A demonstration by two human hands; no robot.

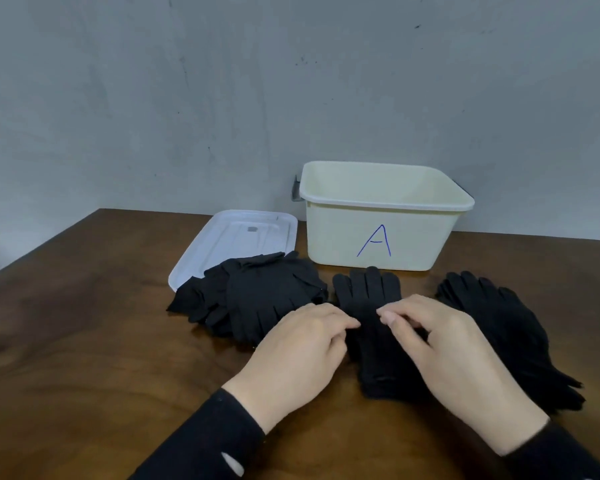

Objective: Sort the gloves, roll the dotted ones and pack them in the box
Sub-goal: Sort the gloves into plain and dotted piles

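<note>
Grey wall behind, brown wooden table (84, 341) below. Centre glove (369, 296) is pinched mid-palm by curled fingertips of both the left hand (302, 344) and the right hand (440, 344). Long axis runs toward the box marked A (378, 230), cuff nearest the person; both hands equally near. Dots cannot be made out. Glove piles are seen left (257, 296) and right (499, 323); white lid (236, 237) lies beside the box.

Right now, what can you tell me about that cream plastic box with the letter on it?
The cream plastic box is a rectangular tub with rounded corners and a rolled rim, a blue letter A handwritten on its front wall. It stands upright and lidless at the back of the brown wooden table, near the grey wall. No gloves show inside; its floor is hidden.
</note>
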